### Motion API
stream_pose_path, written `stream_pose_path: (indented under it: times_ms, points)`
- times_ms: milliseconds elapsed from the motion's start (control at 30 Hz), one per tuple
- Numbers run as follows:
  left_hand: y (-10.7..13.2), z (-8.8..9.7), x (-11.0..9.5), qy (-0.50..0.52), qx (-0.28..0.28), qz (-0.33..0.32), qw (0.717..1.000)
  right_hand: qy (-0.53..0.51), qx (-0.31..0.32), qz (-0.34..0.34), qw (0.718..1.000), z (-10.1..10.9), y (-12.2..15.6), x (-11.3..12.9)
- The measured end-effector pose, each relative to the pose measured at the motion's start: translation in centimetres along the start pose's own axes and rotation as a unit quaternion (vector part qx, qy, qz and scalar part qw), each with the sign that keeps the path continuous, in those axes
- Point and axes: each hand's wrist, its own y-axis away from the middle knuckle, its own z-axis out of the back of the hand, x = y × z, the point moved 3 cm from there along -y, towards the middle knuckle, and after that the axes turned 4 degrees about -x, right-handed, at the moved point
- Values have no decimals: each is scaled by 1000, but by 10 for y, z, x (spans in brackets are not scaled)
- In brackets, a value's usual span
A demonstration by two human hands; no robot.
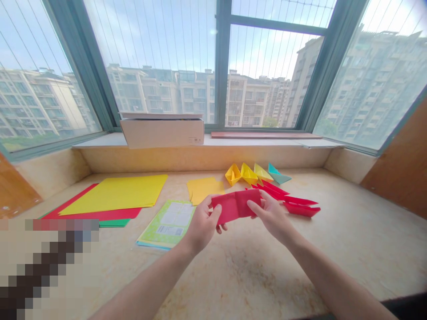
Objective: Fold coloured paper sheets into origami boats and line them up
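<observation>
A folded sheet of red paper (pixel 230 208) is held up above the stone ledge, with a crease running down near its middle. My left hand (pixel 204 222) pinches its left end, thumb on the front face. At the right end, my right hand (pixel 267 211) grips it the same way. Just behind lie red folded paper boats (pixel 302 206), partly covered by my right hand. Farther back stand yellow paper boats (pixel 248 174) and a teal paper boat (pixel 279 174). Some orange-yellow paper (pixel 204 188) lies behind my left hand.
Large yellow sheets (pixel 116 193) lie over red sheets (pixel 133 214) and green ones (pixel 115 223) at left. A green-patterned paper pack (pixel 167 222) lies beside my left forearm. A white box (pixel 163 132) stands on the sill before the window. The lower left corner is pixelated.
</observation>
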Motion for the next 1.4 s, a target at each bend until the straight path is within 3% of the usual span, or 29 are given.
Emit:
stream_pose_path:
  times_ms: [300,600,867,1400]
  points:
    - [0,5,-7,14,63,22,998,-12,1,13,1000,7,0,9]
    - [3,2,-5,-5,212,84,974,18,148,19,989,-2,11,11]
    - [5,-4,0,12,211,71,975,14,176,105,979,2,10,21]
    - [6,-5,3,18,210,86,974,12,184,156,970,1,13,18]
